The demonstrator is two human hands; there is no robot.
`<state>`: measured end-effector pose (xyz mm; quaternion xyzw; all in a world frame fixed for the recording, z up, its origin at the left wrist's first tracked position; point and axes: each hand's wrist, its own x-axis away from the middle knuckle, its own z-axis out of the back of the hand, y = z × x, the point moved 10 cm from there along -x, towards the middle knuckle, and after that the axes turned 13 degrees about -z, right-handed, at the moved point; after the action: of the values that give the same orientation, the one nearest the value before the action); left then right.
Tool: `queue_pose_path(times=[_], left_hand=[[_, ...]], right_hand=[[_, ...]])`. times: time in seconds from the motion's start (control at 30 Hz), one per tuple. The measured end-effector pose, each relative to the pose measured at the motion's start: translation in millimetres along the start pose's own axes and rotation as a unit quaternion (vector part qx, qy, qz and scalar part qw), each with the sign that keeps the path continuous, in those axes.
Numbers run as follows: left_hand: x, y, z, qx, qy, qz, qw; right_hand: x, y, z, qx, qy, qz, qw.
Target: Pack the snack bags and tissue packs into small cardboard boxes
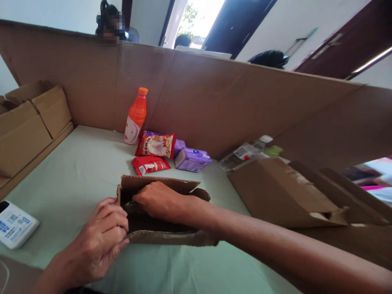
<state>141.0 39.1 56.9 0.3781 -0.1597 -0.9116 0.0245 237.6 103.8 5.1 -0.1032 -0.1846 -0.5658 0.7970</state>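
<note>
An open cardboard box [171, 239] sits on the pale green cloth in front of me. My left hand [105, 232] grips the box's left end, fingers wrapped over its edge. Reaching across from the right, my right hand [156, 200] is inside the box near that same end. Its fingers are curled closed; the fingertips, and whatever they may hold, are hidden. Just behind the box lie a small red packet [151, 165], a red snack bag [157, 145] and purple cartons [192, 159]. An orange drink bottle [136, 116] stands upright behind them.
A cardboard wall [214, 98] closes off the back. Cardboard boxes [27, 126] stand at left, and another box [278, 192] at right beside a tilted clear bottle [241, 155]. A white device [18, 224] lies at far left. People's heads show beyond the wall.
</note>
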Motion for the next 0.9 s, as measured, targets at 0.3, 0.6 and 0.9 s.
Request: queue_pose_path(times=[0.3, 0.6, 0.9], left_hand=[[-1, 2, 3.0, -0.001, -0.007, 0.013, 1.0], [-5, 3, 5.0, -0.024, -0.004, 0.02, 1.0], [-9, 1, 14.0, -0.088, -0.015, -0.024, 0.996]], right_hand=[[-1, 9, 5, 0.07, -0.009, -0.1, 0.992], [15, 19, 3, 0.06, -0.026, -0.058, 0.996], [9, -4, -7, 0.067, -0.056, 0.036, 0.996]])
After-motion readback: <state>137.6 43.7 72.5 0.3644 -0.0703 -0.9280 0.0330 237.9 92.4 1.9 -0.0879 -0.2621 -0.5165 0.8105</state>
